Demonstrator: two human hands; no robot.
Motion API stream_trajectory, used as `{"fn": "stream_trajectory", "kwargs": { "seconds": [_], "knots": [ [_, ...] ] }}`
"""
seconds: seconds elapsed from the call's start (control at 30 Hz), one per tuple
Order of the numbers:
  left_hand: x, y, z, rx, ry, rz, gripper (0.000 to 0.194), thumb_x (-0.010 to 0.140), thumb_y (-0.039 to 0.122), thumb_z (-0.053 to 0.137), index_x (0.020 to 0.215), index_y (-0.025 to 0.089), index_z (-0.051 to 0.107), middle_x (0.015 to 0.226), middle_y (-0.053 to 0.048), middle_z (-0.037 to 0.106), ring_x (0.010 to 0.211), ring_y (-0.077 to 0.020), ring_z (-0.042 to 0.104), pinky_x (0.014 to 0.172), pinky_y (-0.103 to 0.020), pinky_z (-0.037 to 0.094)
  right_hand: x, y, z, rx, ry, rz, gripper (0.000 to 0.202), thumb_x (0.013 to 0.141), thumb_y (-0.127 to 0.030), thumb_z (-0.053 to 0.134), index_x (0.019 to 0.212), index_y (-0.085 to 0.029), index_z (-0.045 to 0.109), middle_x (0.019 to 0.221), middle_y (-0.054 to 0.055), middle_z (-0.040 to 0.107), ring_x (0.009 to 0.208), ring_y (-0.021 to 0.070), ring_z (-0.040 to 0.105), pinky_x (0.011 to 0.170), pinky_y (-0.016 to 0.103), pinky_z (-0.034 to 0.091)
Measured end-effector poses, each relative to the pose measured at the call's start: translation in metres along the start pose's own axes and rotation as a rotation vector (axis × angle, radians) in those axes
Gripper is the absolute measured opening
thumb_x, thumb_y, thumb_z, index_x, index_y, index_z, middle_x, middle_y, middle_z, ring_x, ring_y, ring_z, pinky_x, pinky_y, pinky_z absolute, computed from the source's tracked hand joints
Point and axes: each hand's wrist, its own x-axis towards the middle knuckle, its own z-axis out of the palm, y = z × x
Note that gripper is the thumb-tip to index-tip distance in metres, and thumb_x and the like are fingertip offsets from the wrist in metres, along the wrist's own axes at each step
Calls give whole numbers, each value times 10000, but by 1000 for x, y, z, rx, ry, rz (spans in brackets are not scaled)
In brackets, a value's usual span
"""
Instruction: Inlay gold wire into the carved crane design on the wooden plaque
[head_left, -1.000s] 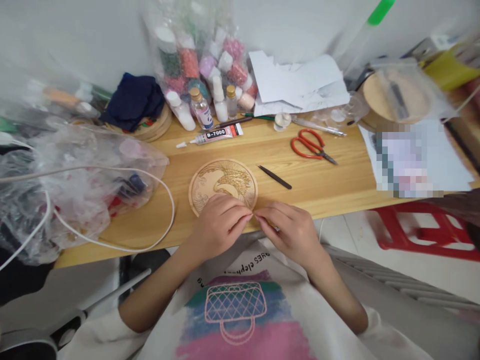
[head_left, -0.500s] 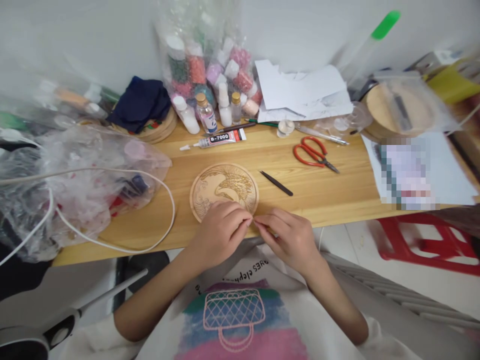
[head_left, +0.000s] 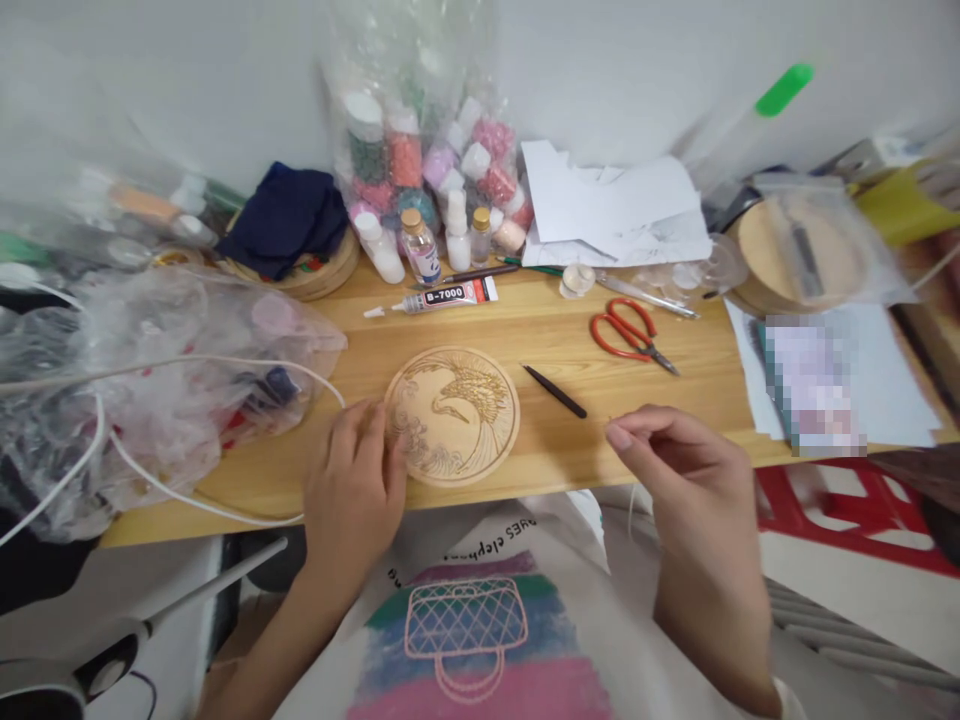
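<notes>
Round tan carved-wood disc lay left of pinched right hand — contents unclear. Left hand, loosely spread, merely touched disc's left rim.

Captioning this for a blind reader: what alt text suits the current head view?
A person's left hand is at the left edge of a round wooden disc with a golden bird design; the right hand, posed in a pinch, is off to the right. Black tweezers lie beside the disc, with red-handled scissors and a B-7000 tube farther back on the wooden table.
</notes>
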Motion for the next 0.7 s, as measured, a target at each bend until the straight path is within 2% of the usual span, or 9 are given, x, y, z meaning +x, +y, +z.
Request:
{"fn": "stream_trajectory", "kwargs": {
  "seconds": [0.13, 0.23, 0.37, 0.53, 0.7],
  "knots": [
    [-1, -3, 14, 86, -7, 81, 426, 957, 276, 423, 1360, 141, 446, 1234, -192, 603, 1170, -359, 531, 922, -524, 462, 18, -3, -3, 256, -239, 162, 257, 753, -421, 756, 677, -215, 622, 516, -43, 472, 469, 96, 406, 415, 227, 318],
    [10, -8, 17, 115, -5, 137, 391, 951, 237, 424, 1331, 170, 486, 1259, -167, 627, 1184, -363, 536, 943, -525, 422, 27, 2, 1, 352, -333, 213, 298, 775, -447, 731, 684, -207, 580, 483, -55, 454, 442, 89, 403, 405, 215, 333],
    [35, -17, 13, 99, -61, 269, 399, 944, 145, 380, 1300, 245, 531, 1306, -97, 631, 1218, -329, 548, 961, -514, 381, 30, 12, 7, 451, -342, 305, 280, 759, -417, 756, 748, -210, 568, 515, -50, 536, 422, 82, 454, 378, 188, 349],
    [71, -19, 17, 124, -180, 476, 397, 964, 143, 329, 1281, 176, 565, 1350, -101, 605, 1229, -315, 549, 879, -465, 426, 25, 19, 11, 549, -325, 385, 274, 733, -383, 789, 755, -206, 582, 571, -45, 609, 424, 66, 504, 389, 167, 388],
    [98, -14, 27, 169, -186, 594, 393, 985, 160, 314, 1280, 130, 572, 1329, -104, 621, 1166, -275, 581, 901, -436, 438, 16, 23, 16, 651, -337, 433, 254, 720, -345, 809, 769, -201, 606, 595, -42, 640, 431, 58, 537, 405, 153, 408]
  ]
}}
